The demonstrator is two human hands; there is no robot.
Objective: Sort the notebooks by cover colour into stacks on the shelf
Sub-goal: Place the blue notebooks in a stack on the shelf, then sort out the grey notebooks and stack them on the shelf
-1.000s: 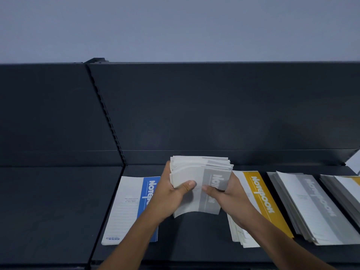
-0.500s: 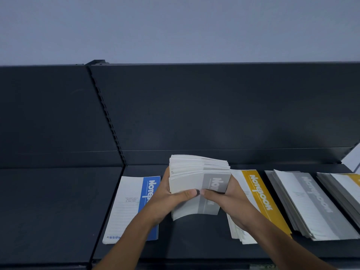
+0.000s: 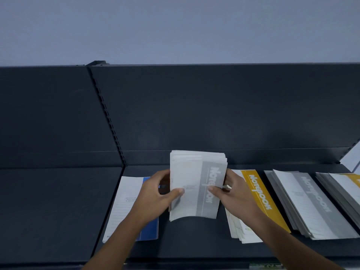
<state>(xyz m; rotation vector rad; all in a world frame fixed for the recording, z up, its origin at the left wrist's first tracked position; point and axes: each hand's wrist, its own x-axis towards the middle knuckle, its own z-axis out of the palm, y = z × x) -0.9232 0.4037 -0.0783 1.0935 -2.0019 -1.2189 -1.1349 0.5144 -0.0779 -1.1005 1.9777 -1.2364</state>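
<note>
Both hands (image 3: 155, 193) (image 3: 233, 193) grip the notebook bundle (image 3: 196, 184) between them, above the shelf (image 3: 194, 240).

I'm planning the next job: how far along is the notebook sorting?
Done: a blue notebook, a yellow stack and a grey stack lie apart on the shelf. In hand: the left hand and right hand grip a thick bundle of notebooks, grey cover on top. Left: that whole bundle needs sorting, and a pile at the right edge, cut off by the frame, may too.
</note>
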